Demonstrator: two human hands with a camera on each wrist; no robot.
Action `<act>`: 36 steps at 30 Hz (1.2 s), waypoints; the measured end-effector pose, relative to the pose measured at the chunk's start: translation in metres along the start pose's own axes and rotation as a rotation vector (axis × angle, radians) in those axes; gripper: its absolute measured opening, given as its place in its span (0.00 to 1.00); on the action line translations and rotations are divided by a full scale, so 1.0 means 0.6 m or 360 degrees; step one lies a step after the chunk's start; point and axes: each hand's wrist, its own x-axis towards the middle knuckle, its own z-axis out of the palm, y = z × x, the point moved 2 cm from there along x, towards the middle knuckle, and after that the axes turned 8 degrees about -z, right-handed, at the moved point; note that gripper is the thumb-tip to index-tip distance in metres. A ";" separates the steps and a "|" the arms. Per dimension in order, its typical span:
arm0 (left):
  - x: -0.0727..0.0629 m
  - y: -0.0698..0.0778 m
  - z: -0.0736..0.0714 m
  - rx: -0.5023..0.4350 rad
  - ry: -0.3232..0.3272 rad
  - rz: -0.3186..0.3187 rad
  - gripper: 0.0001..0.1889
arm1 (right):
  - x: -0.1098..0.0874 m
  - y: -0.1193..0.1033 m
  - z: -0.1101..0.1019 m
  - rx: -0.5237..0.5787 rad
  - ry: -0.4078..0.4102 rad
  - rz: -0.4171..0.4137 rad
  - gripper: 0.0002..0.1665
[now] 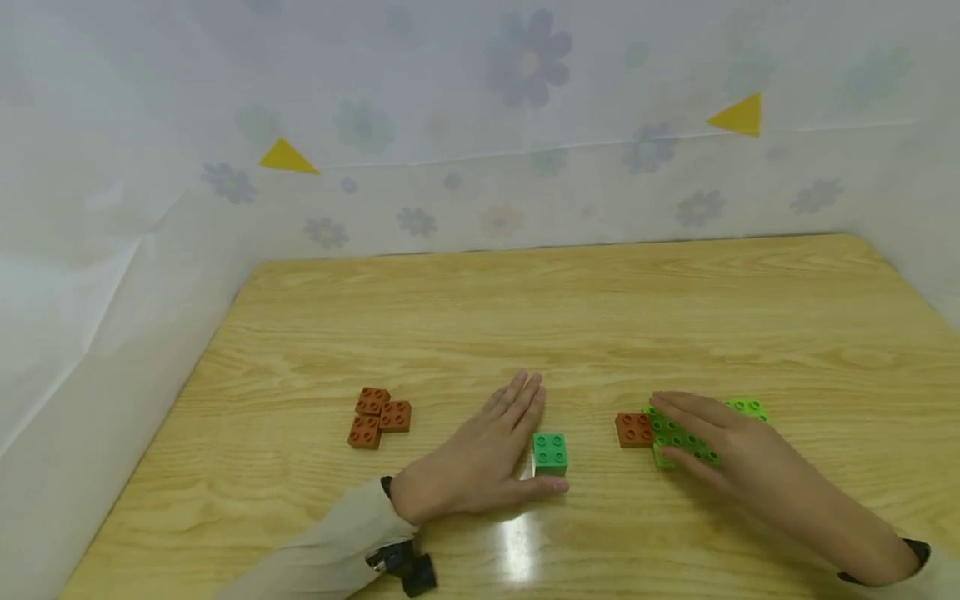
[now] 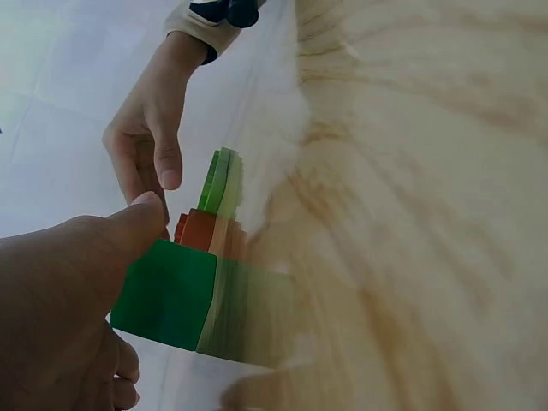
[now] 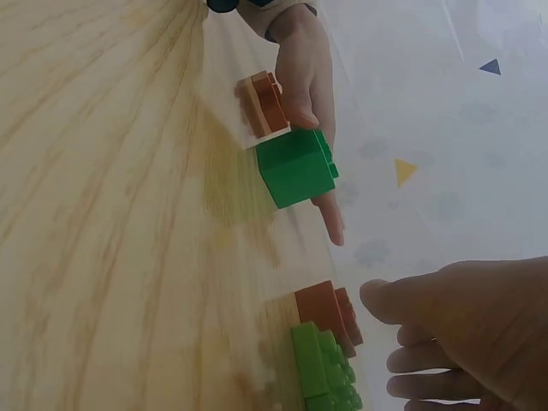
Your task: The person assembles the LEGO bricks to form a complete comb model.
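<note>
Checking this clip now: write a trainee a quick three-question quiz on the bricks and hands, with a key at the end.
1. Count: in the head view, how many brown bricks are clustered left of the left hand?
2. True or false: in the head view, the dark green brick shows between that hand's thumb and index finger.
3. Multiple choice: which hand is over the light green bricks?
A) left
B) right
C) both

Key: 1. Three. 2. True. 3. B, the right hand.
</note>
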 end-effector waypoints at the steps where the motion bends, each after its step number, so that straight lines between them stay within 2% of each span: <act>1: 0.001 0.000 0.001 -0.0006 -0.0007 0.0000 0.53 | 0.004 -0.002 0.004 0.0005 0.0014 -0.0029 0.39; 6: 0.005 0.001 0.007 -0.0035 -0.0043 0.0002 0.53 | 0.016 -0.008 0.019 -0.0007 0.0036 -0.0118 0.40; 17: 0.009 0.000 0.005 -0.0058 -0.0034 0.0034 0.50 | 0.024 -0.007 0.026 0.0042 -0.0058 -0.0083 0.41; 25: 0.009 -0.001 0.006 -0.0129 -0.0050 0.0034 0.48 | 0.041 -0.012 0.021 0.0072 0.0055 -0.0149 0.38; 31: 0.011 -0.001 0.006 -0.0177 -0.0057 0.0034 0.46 | 0.059 -0.019 0.012 0.0151 0.0078 -0.0163 0.35; 36: 0.011 -0.002 0.007 -0.0168 -0.0037 0.0026 0.46 | 0.075 -0.028 0.012 0.0196 0.0131 -0.0234 0.33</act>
